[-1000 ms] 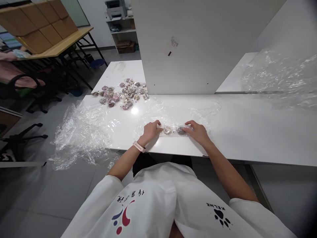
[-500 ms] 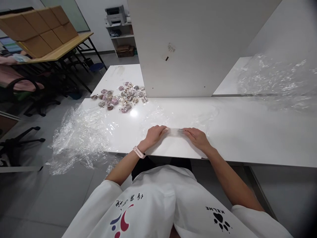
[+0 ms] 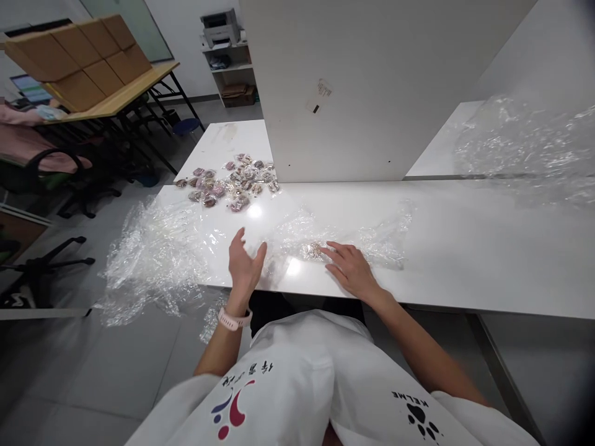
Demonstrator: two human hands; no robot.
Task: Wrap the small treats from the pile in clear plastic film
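Observation:
A crumpled sheet of clear plastic film point(image 3: 383, 243) lies across the white table in front of me. Near its middle is a small brownish item point(image 3: 313, 249), too small to identify, covered by or wrapped in the film. My right hand point(image 3: 352, 269) rests at that spot, palm down with fingers spread, fingertips at the item's right side. Raised at the film's left end is my left hand point(image 3: 244, 265), thumb and fingers apart with nothing visible between them; a pale pink band point(image 3: 233, 320) circles that wrist.
Several small film-wrapped pieces point(image 3: 239, 183), purple and brown, lie at the table's back left. Piled film point(image 3: 153, 260) hangs over the left edge; more film point(image 3: 525, 148) lies at right. A white upright panel point(image 3: 344, 124) stands behind. Cardboard boxes point(image 3: 83, 62) and a seated person are far left.
Both hands have let go of the gathered film between them, which now lies spread flatter. My left hand moved left and lifted; my right hand shifted slightly left and its fingers opened.

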